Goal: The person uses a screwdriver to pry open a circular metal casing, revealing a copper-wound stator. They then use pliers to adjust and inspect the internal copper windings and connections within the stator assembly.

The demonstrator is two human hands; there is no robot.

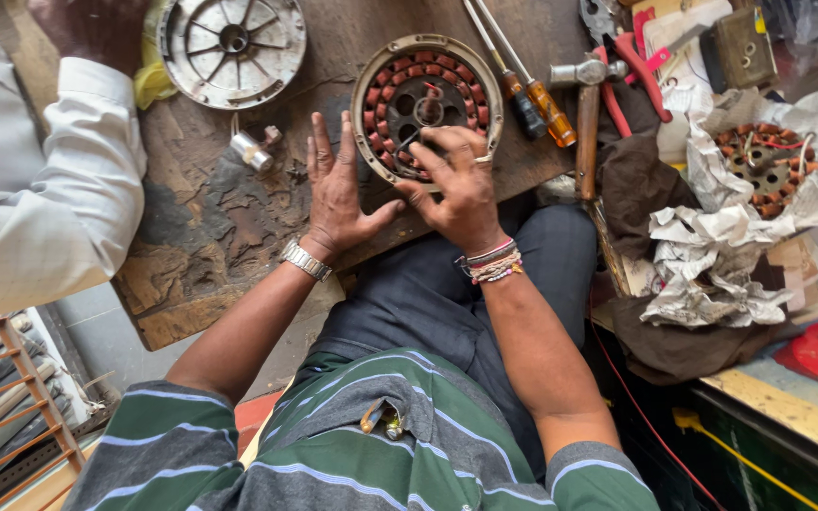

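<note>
Fingers of my right hand (461, 185) are pinching wire on the stator (426, 106); my left hand (336, 189) is resting open beside it, holding nothing.

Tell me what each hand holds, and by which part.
The right hand rests its fingers on the near rim of the round copper-wound motor stator; a closed grip cannot be told. The left hand lies open beside it, holding nothing.

Round motor winding (425, 102) on the worn board (210, 218) across the lap, right hand (461, 185) on its near edge, left hand (338, 189) just left of it, metal cover (232, 40) far left behind, small cylinder (251, 151) between, screwdrivers (523, 85) and hammer (587, 114) right, second winding (769, 166) on crumpled paper (712, 255) far right.
</note>
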